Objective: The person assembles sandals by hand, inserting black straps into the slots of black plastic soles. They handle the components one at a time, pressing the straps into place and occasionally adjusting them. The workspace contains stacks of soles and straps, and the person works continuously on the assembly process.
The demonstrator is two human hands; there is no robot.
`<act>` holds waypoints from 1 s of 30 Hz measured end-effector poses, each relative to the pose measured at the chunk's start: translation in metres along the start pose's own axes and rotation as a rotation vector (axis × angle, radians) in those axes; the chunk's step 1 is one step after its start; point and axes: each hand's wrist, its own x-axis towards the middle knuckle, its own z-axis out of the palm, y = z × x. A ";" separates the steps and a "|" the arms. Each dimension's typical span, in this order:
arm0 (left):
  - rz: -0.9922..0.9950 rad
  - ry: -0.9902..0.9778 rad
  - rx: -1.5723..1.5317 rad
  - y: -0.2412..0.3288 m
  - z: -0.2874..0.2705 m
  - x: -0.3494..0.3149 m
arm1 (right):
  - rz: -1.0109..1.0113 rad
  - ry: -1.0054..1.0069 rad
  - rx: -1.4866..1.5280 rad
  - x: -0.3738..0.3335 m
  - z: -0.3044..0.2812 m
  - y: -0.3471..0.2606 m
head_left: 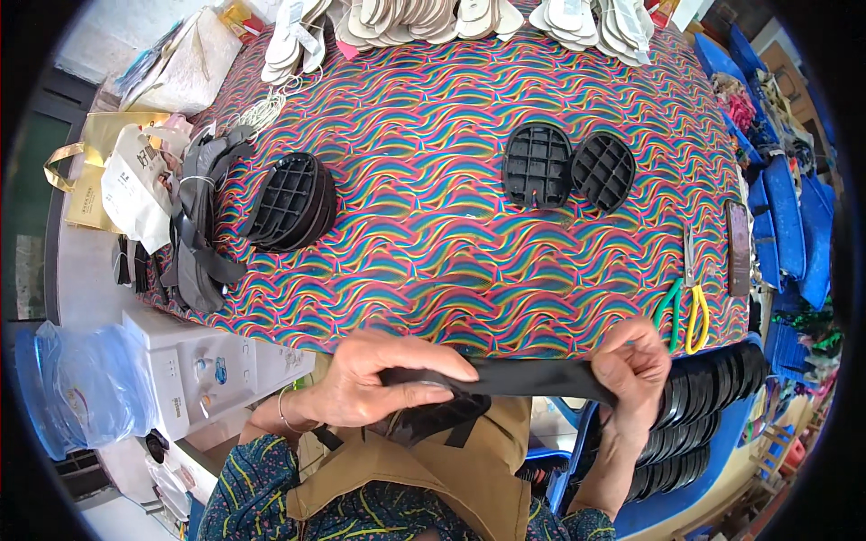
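Note:
A flat black strip (537,377) stretches between my two hands at the near edge of the table. My left hand (379,374) pinches its left part between thumb and fingers. At the other end my right hand (631,371) grips the strip with curled fingers. A glossy black piece (437,417) hangs under the strip by my left hand; whether it is joined to the strip I cannot tell. Farther off lie a stack of black rounded grid-patterned pieces (293,200) on the left and two such pieces, one (537,167) beside another (603,171), right of centre.
A patterned cloth (424,270) covers the table. Grey-black strips (194,243) lie in a bundle at its left edge. Pale insoles (406,20) line the back. Scissors (693,311) with green and yellow handles and a phone (738,245) lie right. Black parts fill a blue rack (722,478) beside me.

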 end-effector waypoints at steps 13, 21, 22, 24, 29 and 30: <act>0.011 0.344 -0.130 -0.019 0.011 0.009 | 0.155 0.098 0.343 -0.043 0.035 0.078; 0.047 0.310 -0.038 -0.029 0.010 0.017 | 0.066 0.221 0.339 -0.041 0.042 0.082; 0.041 0.303 -0.064 -0.028 0.010 0.017 | 0.027 0.248 0.281 -0.038 0.038 0.080; 0.029 0.312 -0.072 -0.021 0.011 0.021 | 0.021 0.256 0.313 -0.033 0.026 0.079; 0.043 0.234 -0.037 -0.018 0.013 0.024 | -0.037 0.281 0.262 -0.027 0.011 0.063; 0.061 0.199 -0.016 -0.019 0.013 0.025 | -0.055 0.282 0.260 -0.022 0.008 0.059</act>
